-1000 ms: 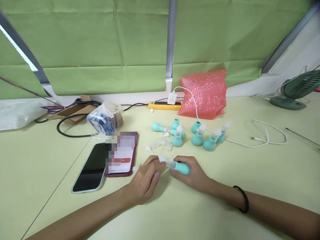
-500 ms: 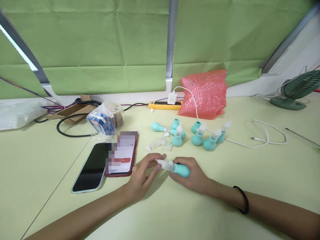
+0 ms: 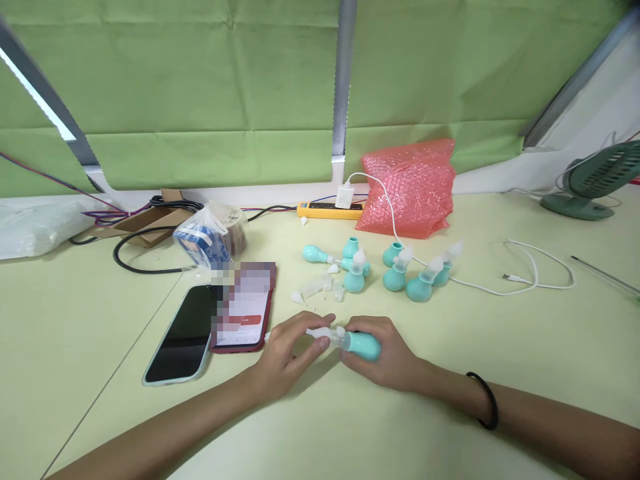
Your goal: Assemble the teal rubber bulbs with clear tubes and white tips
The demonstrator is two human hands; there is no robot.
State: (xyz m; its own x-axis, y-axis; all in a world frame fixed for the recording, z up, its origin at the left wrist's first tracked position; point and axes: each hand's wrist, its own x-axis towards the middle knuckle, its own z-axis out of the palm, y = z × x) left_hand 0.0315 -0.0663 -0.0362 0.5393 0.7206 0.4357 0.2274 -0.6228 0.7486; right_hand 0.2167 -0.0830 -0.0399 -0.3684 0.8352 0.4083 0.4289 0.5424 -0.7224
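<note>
A nasal aspirator with a teal bulb (image 3: 366, 346) and a translucent nozzle (image 3: 336, 338) lies sideways between my hands, above the table. My right hand (image 3: 387, 353) is closed around the bulb end. With thumb and fingers my left hand (image 3: 287, 347) pinches the nozzle near its white tip. Just beyond, assembled aspirators (image 3: 355, 280) stand upright, another (image 3: 419, 288) among them leaning to the right. An open teal bulb (image 3: 393, 253) stands behind. One teal bulb (image 3: 315, 253) lies on its side with a clear piece at its neck. Loose clear plastic parts (image 3: 313, 288) lie nearest my left fingers.
Two phones, one dark (image 3: 180, 337) and one lit (image 3: 245, 310), lie at the left. Behind are a plastic-wrapped bundle (image 3: 210, 237), a yellow power strip (image 3: 330, 211), pink bubble wrap (image 3: 407, 190) and a white cable (image 3: 480, 291). A green fan (image 3: 595, 177) and a thin rod (image 3: 605, 275) are at the right.
My left thumb and fingers have shifted along the nozzle toward the bulb, covering more of it. The right hand keeps its hold, with the aspirator only slightly lower.
</note>
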